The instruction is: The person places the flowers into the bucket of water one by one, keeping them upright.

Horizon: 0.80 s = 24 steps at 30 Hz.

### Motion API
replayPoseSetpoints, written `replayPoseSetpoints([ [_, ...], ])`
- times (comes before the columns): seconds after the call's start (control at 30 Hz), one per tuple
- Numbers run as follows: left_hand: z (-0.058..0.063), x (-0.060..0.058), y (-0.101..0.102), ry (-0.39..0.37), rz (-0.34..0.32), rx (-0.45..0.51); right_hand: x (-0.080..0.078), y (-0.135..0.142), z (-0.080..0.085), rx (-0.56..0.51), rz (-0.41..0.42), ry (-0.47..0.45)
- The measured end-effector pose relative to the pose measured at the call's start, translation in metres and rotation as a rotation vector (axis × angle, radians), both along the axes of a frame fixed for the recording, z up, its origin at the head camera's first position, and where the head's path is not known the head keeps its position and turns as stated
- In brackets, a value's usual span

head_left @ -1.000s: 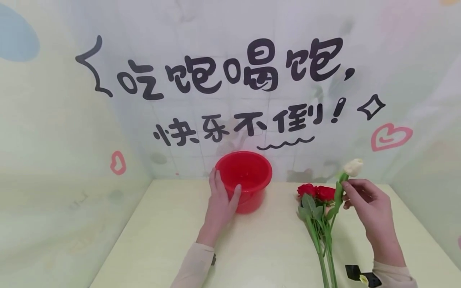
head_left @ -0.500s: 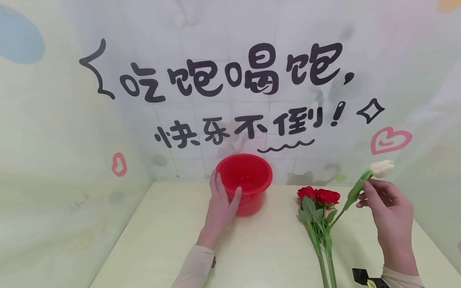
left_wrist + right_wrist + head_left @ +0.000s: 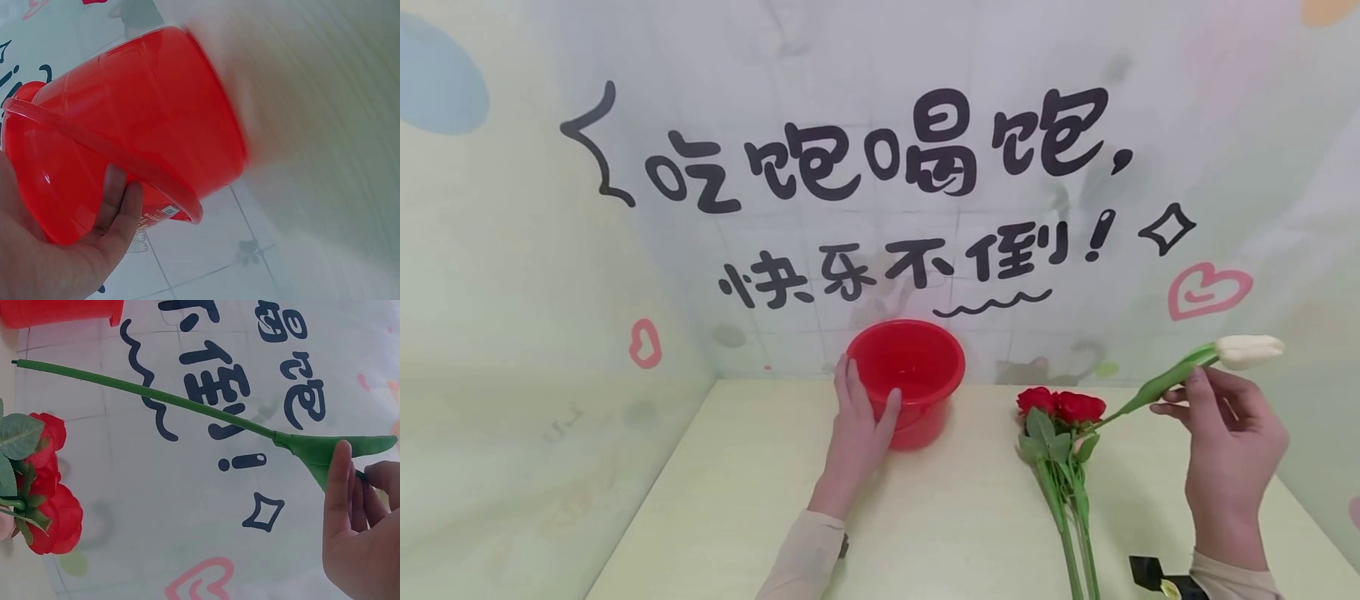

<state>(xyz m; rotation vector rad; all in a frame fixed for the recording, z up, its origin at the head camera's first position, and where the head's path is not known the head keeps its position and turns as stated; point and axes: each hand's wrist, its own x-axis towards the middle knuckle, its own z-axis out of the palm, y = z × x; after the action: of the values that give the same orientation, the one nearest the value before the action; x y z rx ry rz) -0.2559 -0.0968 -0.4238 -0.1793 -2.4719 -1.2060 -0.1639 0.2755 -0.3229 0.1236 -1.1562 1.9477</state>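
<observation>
A red plastic bucket (image 3: 921, 425) stands near the back wall. My left hand (image 3: 861, 429) holds its left side, thumb on the near side and fingers round the left. The left wrist view shows fingers against the bucket (image 3: 144, 106) below its red handle (image 3: 75, 131). My right hand (image 3: 1236, 442) pinches a white artificial tulip (image 3: 1251, 352) by its stem beside the green leaf. In the right wrist view the tulip's stem (image 3: 187, 409) stretches leftward, above the roses. Two red roses (image 3: 1078, 407) lie on the table with their green stems toward me.
The pale table (image 3: 955, 517) runs up to a wall sheet (image 3: 820, 75) with dark Chinese lettering and pink hearts. A black strap (image 3: 1146, 573) is at the right wrist. A small pale pink bloom (image 3: 6, 524) sits beside the roses.
My right hand has moved to the right, drawing the tulip away from the roses. The tulip has tipped from nearly upright to a low slant. The left hand and bucket stay put.
</observation>
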Motion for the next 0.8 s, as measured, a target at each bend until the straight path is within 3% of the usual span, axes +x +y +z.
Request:
replayPoseSetpoints([
  [0.17, 0.0, 0.001, -0.001, 0.008, 0.002, 0.003, -0.003, -0.001, 0.003, -0.152, -0.014, 0.041],
  [0.43, 0.0, 0.002, -0.002, 0.006, -0.005, 0.01, -0.006, -0.006, 0.004, -0.483, 0.075, 0.153],
  [0.63, 0.0, 0.0, -0.001, 0.018, -0.01, 0.013, -0.006, -0.008, 0.005, -0.585, 0.136, 0.159],
  [0.8, 0.0, 0.0, -0.001, 0.025, -0.012, 0.013, -0.007, -0.015, 0.004, -0.591, 0.176, 0.161],
])
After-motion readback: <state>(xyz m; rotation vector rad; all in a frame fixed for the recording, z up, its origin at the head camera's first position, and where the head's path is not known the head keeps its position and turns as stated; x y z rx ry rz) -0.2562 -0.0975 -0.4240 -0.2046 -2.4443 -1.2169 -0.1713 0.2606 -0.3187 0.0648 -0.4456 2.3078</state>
